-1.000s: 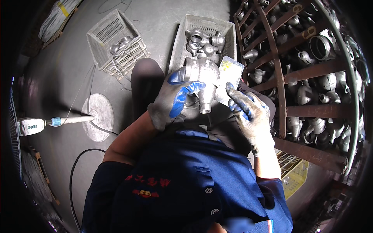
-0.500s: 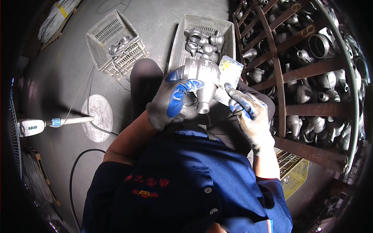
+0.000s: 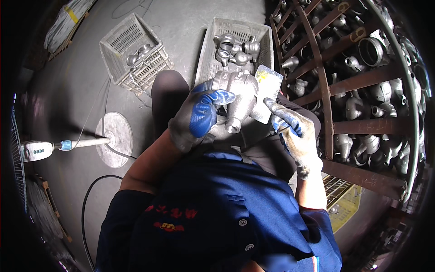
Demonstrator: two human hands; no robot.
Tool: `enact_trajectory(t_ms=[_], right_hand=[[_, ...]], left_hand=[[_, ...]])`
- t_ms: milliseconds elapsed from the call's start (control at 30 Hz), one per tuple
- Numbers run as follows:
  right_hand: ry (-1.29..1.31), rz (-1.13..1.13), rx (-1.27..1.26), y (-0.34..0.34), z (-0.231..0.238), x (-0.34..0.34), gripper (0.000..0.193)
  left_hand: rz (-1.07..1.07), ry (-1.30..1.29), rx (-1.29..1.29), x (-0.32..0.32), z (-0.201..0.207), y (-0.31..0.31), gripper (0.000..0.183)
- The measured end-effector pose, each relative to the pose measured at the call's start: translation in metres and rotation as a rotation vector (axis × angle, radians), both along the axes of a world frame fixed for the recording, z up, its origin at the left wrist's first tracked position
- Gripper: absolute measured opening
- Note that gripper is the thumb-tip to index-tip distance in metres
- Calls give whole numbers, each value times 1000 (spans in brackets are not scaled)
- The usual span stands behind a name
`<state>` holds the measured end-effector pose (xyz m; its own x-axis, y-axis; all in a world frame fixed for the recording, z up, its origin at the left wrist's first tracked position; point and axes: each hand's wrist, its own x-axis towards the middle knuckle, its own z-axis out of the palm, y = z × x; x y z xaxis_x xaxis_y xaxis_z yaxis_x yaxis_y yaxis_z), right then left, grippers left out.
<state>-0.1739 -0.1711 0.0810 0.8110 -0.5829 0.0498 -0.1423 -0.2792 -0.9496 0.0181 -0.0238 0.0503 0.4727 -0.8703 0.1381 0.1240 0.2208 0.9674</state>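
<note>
My left hand (image 3: 195,113), in a grey knit glove with a blue coated palm, is closed round a grey cast-metal fitting (image 3: 242,90). The fitting has a ribbed wide end, a rounded body and a narrow round spout pointing down toward me. My right hand (image 3: 297,131), gloved the same way, has curled fingers, with its index finger reaching toward the fitting. What these fingers hold, if anything, is hidden. Just beyond the fingertip is a flat pale rectangular plate (image 3: 267,93) with yellow smears, tilted beside the fitting; I cannot tell whether my hand touches it.
A grey plastic crate (image 3: 205,59) with several metal castings stands ahead. Another slatted crate (image 3: 106,54) is farther left. On the right, a brown metal rack (image 3: 324,104) is packed with castings. A pedestal fan (image 3: 38,150) lies on the left, near a black cable (image 3: 86,195).
The fitting has turned and tipped in my left hand, its spout shifting slightly left. My right hand has moved a little right and down, away from it.
</note>
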Motion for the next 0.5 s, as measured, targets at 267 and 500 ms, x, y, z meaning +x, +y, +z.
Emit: enact_trajectory(t_ms=[267,500], right_hand=[[-24,88,-208,-4,4,0,34],[43,29,39,1,6,0,32]], left_hand=[[-29,139,-7,3,-9,6,57],[-57,34,-94,-4,8,-5,53]])
